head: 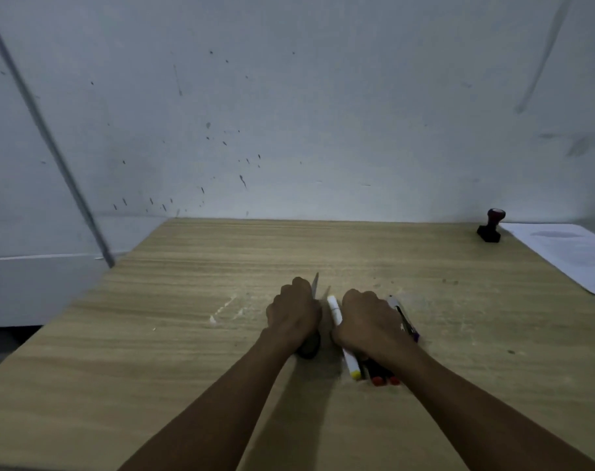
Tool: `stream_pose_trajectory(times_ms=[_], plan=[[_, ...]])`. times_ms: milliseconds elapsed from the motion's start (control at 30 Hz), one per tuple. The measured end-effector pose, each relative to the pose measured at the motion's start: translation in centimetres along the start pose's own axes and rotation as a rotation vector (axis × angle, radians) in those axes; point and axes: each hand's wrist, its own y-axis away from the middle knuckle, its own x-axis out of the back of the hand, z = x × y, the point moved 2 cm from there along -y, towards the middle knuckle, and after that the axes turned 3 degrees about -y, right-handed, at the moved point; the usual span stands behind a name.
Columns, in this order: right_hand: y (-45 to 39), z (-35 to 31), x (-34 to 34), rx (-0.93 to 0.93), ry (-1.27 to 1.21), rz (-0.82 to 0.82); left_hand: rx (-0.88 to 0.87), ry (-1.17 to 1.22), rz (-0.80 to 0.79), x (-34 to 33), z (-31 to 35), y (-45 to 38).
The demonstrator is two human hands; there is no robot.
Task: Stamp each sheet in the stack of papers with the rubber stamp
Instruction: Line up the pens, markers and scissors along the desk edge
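Near the desk's [187, 385] front edge, about midway along it, both hands lie knuckles-up among scattered pens. Left hand [294, 314]: its grip is clenched round a dark-handled tool [309, 345] whose grey blade pokes out past the knuckles. Right hand [369, 322]: fingers curled down over a bunch of markers [379, 373], red caps showing at the wrist; a white marker [340, 331] lies between the hands, and more pens [404, 319] just right. At the far right corner, well apart from the hands, the stamp [491, 226] stands upright just beside the papers [568, 256], by the wall [289, 113].
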Motion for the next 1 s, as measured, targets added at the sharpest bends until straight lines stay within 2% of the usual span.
stream_pose_trajectory(times_ms=[167, 367, 667, 1000], plan=[[-0.9, -0.3, 0.0, -0.005, 0.002, 0.046, -0.038, 0.058, 0.002, 0.1, -2.1, -0.6], [-2.9, -2.4, -0.2, -0.028, -0.123, 0.044, 0.049, 0.071, 0.086, 2.4, -6.8, -2.9], [-8.1, -10.2, -2.7, -0.001, -0.264, 0.007, 0.201, 0.044, 0.202, 7.9, -15.4, -8.5], [-19.3, -20.1, -7.8, 0.107, -0.376, -0.01, 0.32, -0.105, 0.246, 10.6, -24.9, -18.5]])
